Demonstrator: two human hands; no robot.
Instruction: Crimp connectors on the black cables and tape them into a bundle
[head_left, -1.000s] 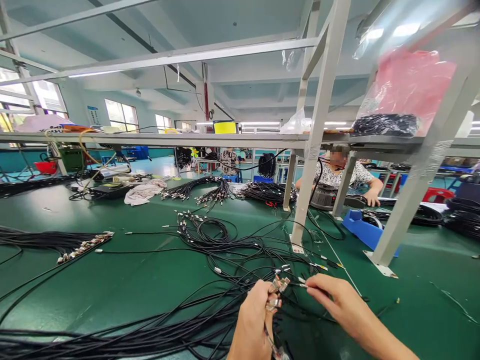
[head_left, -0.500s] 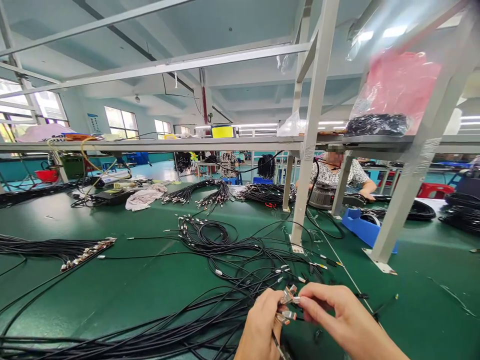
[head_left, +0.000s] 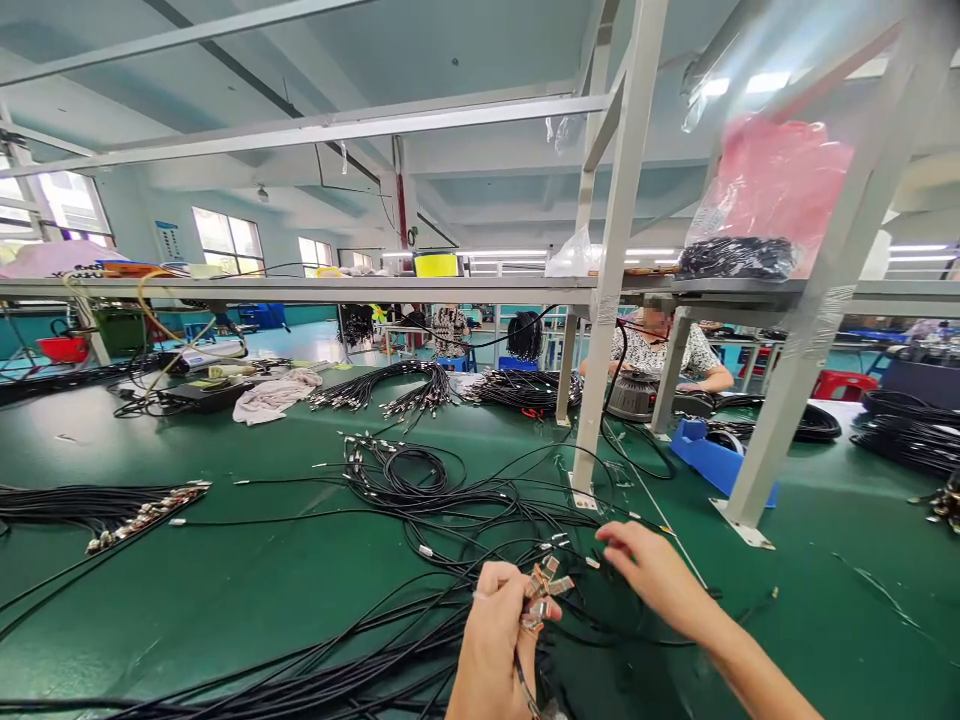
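Note:
My left hand (head_left: 493,630) grips a small bunch of black cables, and their metal connector ends (head_left: 541,590) stick out above my fist. My right hand (head_left: 651,574) hovers just right of that bunch, fingers reaching over the loose tangle of black cables (head_left: 465,500) on the green table (head_left: 225,570). Whether its fingertips pinch a cable end is not visible. Small silver-tipped cable ends lie scattered just beyond both hands.
A bundled set of cables with connectors (head_left: 112,505) lies at left, more bundles (head_left: 405,385) farther back. White frame posts (head_left: 600,330) stand on the table. A blue bin (head_left: 709,455) sits right of them. A person (head_left: 667,345) works across the table.
My right hand has let go of the connector bunch and moved up and right over the loose cables. The left hand keeps the bunch and has shifted slightly left.

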